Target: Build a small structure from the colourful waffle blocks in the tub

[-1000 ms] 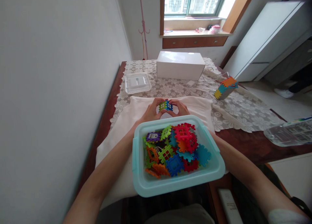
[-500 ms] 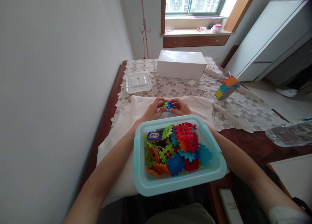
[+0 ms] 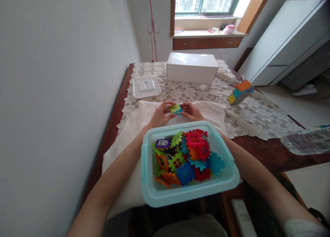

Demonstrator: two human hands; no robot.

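We hold a small block assembly [image 3: 176, 109], green and blue, between both hands above the white cloth [image 3: 134, 127], midway along the tabletop [image 3: 270, 154] and just beyond the far rim of the tub. The left hand [image 3: 161, 114] grips the green side: its fingers [image 3: 168, 104] are curled closed around that side. The right hand [image 3: 191, 111] grips the blue side in the same way, fingers closed on the piece. The two hands are nearly touching, with the assembly between them.

The light-blue tub [image 3: 146, 168] sits on the cloth at the near edge of the tabletop, between our forearms. It contains loose interlocking blocks [image 3: 188, 154] in red, green, orange, blue and purple.

A clear lid [image 3: 146, 87] lies near the left edge, on the lace cover [image 3: 244, 116]. A white box [image 3: 192, 68] stands at the far edge. A finished multicolour block structure [image 3: 240, 92] rests near the right edge, well apart from the hands. A clear plastic container [image 3: 306, 140] overhangs the near right corner.
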